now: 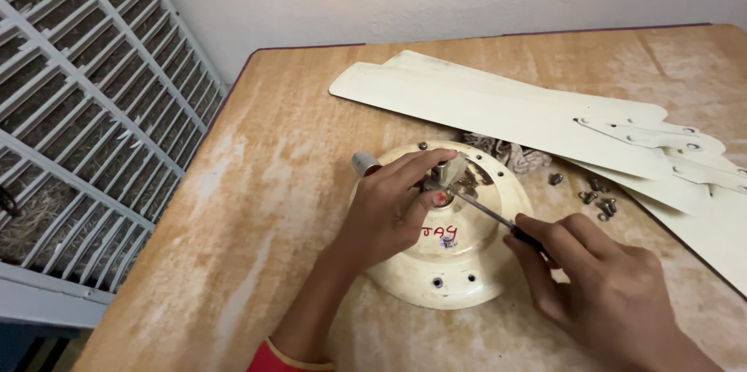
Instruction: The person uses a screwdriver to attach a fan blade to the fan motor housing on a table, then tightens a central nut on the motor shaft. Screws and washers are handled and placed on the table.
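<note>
A round cream ceiling-fan motor housing point(459, 275) lies on the wooden table point(280, 185). My left hand point(389, 212) rests on its top and pinches a small cream part point(451, 170) at the hub between thumb and fingers. My right hand point(599, 290) holds a screwdriver point(486, 212) by its dark handle. The metal shaft slants up-left, and its tip sits at the hub just under my left fingers.
Cream fan blades point(498, 107) with metal brackets lie stacked across the table's back right. Several loose screws point(599, 201) sit beside them. A crumpled rag point(517, 156) lies behind the housing. A white window grille point(93, 107) stands at the left.
</note>
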